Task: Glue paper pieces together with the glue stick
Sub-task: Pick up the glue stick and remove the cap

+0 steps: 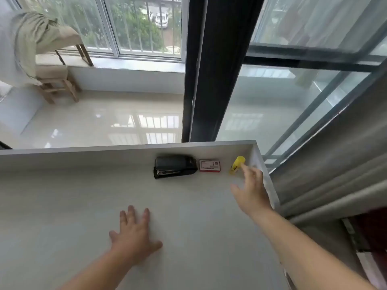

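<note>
A yellow glue stick (pixel 236 164) lies on its side at the far right corner of the pale desk (pixel 62 206). My right hand (pixel 250 190) is stretched toward it, fingers open, with one fingertip touching or almost touching the stick's near side. My left hand (pixel 134 235) lies flat on the desk top near the middle, fingers spread, holding nothing. I see no paper pieces on the desk.
A black stapler (pixel 174 166) and a small red-and-white box (pixel 209 165) lie along the desk's far edge, left of the glue stick. A raised white rim borders the far and right edges. Beyond are a glass door, a curtain at the right and a wooden stool.
</note>
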